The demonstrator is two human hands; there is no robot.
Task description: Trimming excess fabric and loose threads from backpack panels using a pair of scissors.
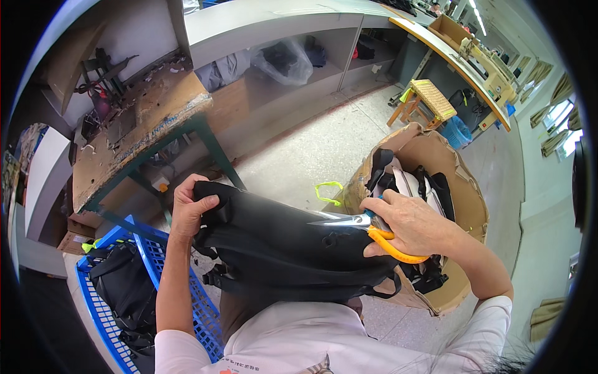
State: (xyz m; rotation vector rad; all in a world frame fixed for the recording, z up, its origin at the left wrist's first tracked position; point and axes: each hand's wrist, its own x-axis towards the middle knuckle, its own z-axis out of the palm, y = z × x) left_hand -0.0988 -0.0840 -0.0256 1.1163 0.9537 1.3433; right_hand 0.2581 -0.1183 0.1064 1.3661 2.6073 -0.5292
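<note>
A black fabric bag (274, 230) with straps and buckles lies across my lap. Its upper left end is pinched between the thumb and fingers of my left hand (192, 209). In my right hand (408, 224) is a pair of scissors (355, 220) with orange handles, the fingers wrapped round it. The steel blades point left over the bag's upper right part; whether they touch the cloth I cannot tell. A small dark cord or loop (330, 239) shows on the bag just below the blades.
Right of me stands a large cardboard box (464, 268) with black and white bag pieces. A blue plastic basket (146, 246) with black bags is at my left, below a worn wooden table (140, 128). Farther off are a woven-top stool (430, 100) and a sewing machine (489, 71).
</note>
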